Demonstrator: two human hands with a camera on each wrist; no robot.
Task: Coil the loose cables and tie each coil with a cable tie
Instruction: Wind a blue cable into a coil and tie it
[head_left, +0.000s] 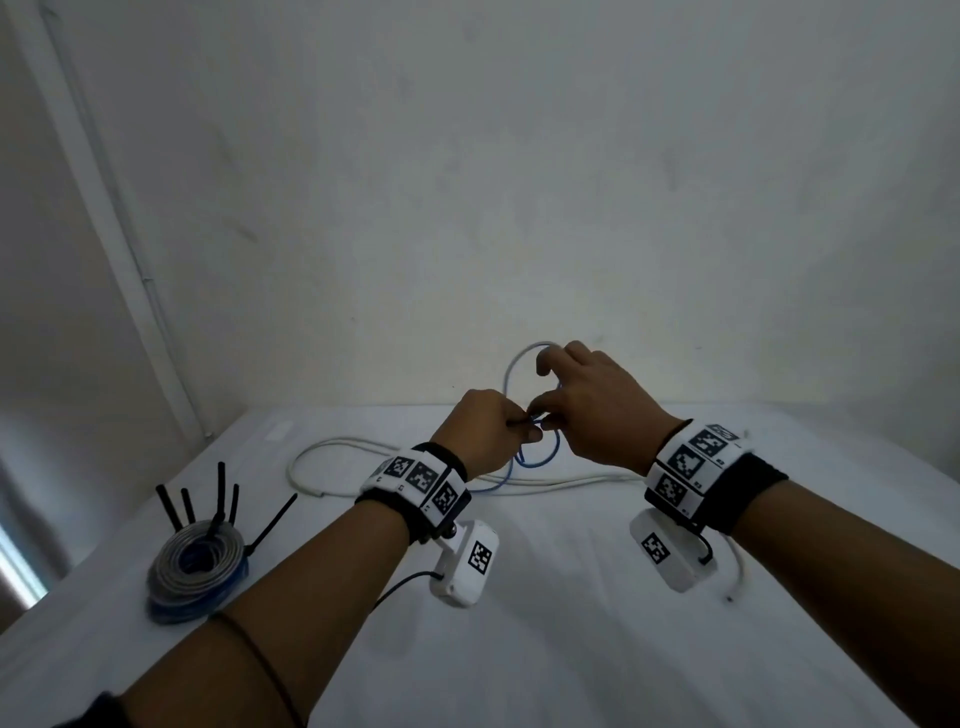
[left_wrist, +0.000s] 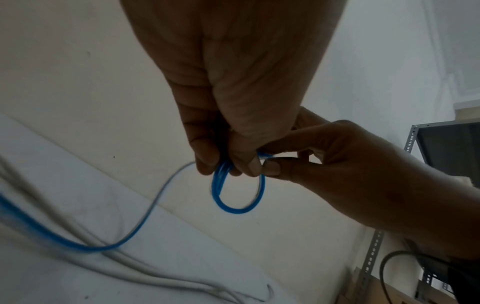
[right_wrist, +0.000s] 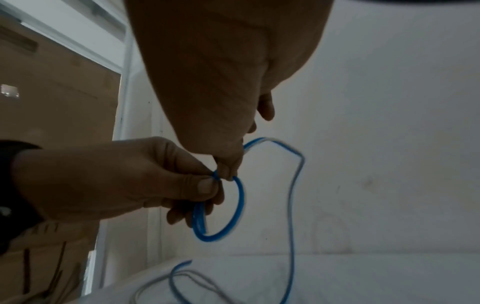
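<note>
**Winding the blue cable**

Both hands meet above the table (head_left: 571, 649): the left hand (head_left: 480, 434) pinches small loops of blue cable (left_wrist: 233, 206); the right hand (head_left: 587, 410) pinches the next turn, outer fingers lifted. Coiling has barely begun, I'd say; next, draw in the slack trailing over the white cable (head_left: 332, 447).

Blue cable (left_wrist: 235, 205): thin, wound into a small loop of a few turns held up off the table; its free length arcs upward, then trails down onto the table.
White cable (head_left: 332, 447): loose, sprawled in long curves across the table.
Finished coil (head_left: 200, 569): grey and blue, flat at the table's left, black cable ties (head_left: 221, 488) sticking up.
</note>
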